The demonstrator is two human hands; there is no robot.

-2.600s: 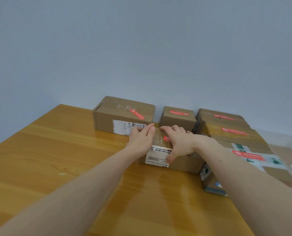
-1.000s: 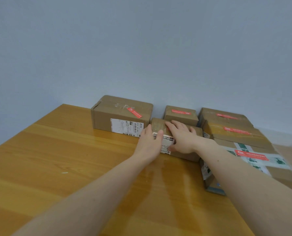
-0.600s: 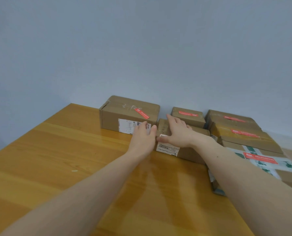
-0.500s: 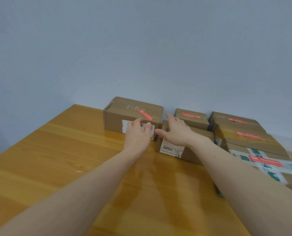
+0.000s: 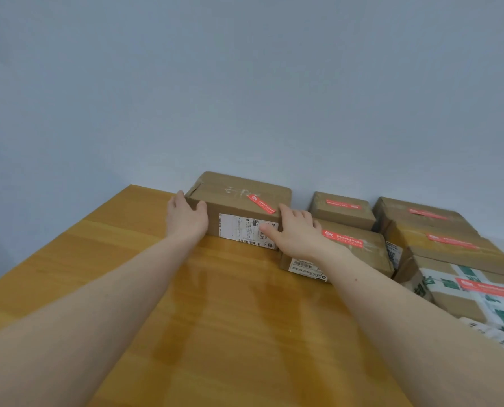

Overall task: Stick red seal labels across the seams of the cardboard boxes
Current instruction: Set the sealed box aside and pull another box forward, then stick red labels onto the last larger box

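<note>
A large cardboard box (image 5: 239,201) stands at the back of the wooden table (image 5: 215,318), with a red seal label (image 5: 261,203) slanted across its top and a white shipping label on its front. My left hand (image 5: 186,221) grips its left end, thumb on the front corner. My right hand (image 5: 295,233) grips its right end, thumb on the shipping label. Right of it lies a lower cardboard box (image 5: 359,254) bearing a red seal label (image 5: 343,238).
More sealed boxes crowd the right: a small one (image 5: 343,212) at the back, two stacked long ones (image 5: 438,230), and a box with green-and-white tape (image 5: 456,298) at the right edge. A grey-blue wall rises behind the table.
Both hands pushed the lower box back among the others, let it go and moved left onto the ends of the large box. The camera view shifted left.
</note>
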